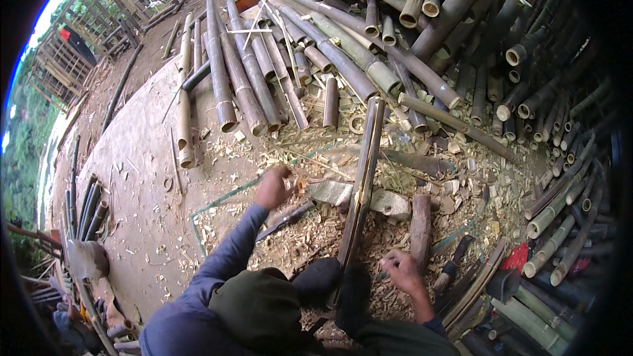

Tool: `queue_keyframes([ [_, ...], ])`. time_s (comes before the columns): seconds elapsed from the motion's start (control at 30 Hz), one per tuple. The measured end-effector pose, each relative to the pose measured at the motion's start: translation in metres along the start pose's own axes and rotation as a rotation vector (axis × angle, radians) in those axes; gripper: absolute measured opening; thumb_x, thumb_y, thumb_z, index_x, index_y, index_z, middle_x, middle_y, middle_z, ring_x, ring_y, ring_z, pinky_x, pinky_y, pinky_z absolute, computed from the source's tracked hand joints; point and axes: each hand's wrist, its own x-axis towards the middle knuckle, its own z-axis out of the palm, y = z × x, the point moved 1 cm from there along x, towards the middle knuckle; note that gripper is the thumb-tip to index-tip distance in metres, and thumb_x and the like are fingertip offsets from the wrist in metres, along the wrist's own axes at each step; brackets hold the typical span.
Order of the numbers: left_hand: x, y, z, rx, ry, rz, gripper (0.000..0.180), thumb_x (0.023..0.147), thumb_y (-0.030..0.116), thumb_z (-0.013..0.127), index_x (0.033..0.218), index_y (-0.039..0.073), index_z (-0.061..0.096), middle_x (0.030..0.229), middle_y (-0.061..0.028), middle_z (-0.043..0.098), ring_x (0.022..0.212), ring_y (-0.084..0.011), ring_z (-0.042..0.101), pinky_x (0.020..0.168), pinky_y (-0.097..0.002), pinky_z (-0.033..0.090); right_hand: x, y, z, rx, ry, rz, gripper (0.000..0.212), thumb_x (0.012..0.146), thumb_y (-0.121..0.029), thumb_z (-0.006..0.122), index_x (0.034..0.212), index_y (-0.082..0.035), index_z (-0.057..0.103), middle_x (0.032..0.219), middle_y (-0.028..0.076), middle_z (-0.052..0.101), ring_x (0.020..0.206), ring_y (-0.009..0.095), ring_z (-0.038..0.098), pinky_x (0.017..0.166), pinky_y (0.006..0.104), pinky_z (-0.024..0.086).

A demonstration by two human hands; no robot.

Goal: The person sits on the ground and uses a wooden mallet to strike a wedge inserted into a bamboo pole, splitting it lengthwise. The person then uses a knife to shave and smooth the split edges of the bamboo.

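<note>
A dark split bamboo pole leans upright between my legs, its pale cut edge showing along its length. It rests across a low pale block on the ground. My left hand, in a blue sleeve, is raised left of the pole and apart from it; its fingers are smeared. Below that hand lies a dark long-bladed knife. On the other side, my right hand hovers with curled fingers near a short wooden log. What those fingers hold, if anything, is hidden.
Bamboo poles lie beyond the work spot, with a stack of cut bamboo at far right. More bamboo pieces crowd the right side. Wood chips cover the ground. A bamboo fence stands at far left.
</note>
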Motion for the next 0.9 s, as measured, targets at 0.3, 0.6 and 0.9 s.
queue_keyframes([
  [0.3, -0.084, -0.006, 0.069, 0.148, -0.158, -0.094, 0.038, 0.084, 0.018, 0.072, 0.113, 0.004, 0.05, 0.109, -0.0226, 0.056, 0.104, -0.045, 0.057, 0.088, -0.052, 0.049, 0.027, 0.025, -0.024, -0.283, 0.555, 0.108, 0.039, 0.09, -0.023, 0.073, 0.116, -0.002, 0.053, 0.103, 0.023, 0.063, 0.095, 0.041, 0.063, 0.082, 0.0488, 0.049],
  [0.6, -0.046, 0.017, 0.035, -0.19, -0.027, -0.059, 0.038, 0.089, 0.016, 0.07, 0.116, 0.001, 0.049, 0.1, -0.0216, 0.061, 0.088, -0.038, 0.064, 0.076, -0.0472, 0.053, 0.025, 0.027, -0.035, -0.442, 0.729, 0.175, 0.06, 0.08, -0.019, 0.082, 0.122, -0.003, 0.043, 0.116, 0.024, 0.046, 0.11, 0.043, 0.051, 0.092, 0.0528, 0.044],
  [0.9, -0.064, 0.005, 0.058, 0.152, -0.231, -0.038, 0.05, 0.084, 0.023, 0.077, 0.124, 0.008, 0.052, 0.118, -0.0223, 0.059, 0.108, -0.0446, 0.061, 0.086, -0.0514, 0.05, 0.037, 0.064, -0.03, -0.412, 0.561, 0.382, 0.08, 0.08, -0.03, 0.081, 0.14, 0.002, 0.039, 0.128, 0.026, 0.048, 0.117, 0.041, 0.05, 0.099, 0.049, 0.043],
])
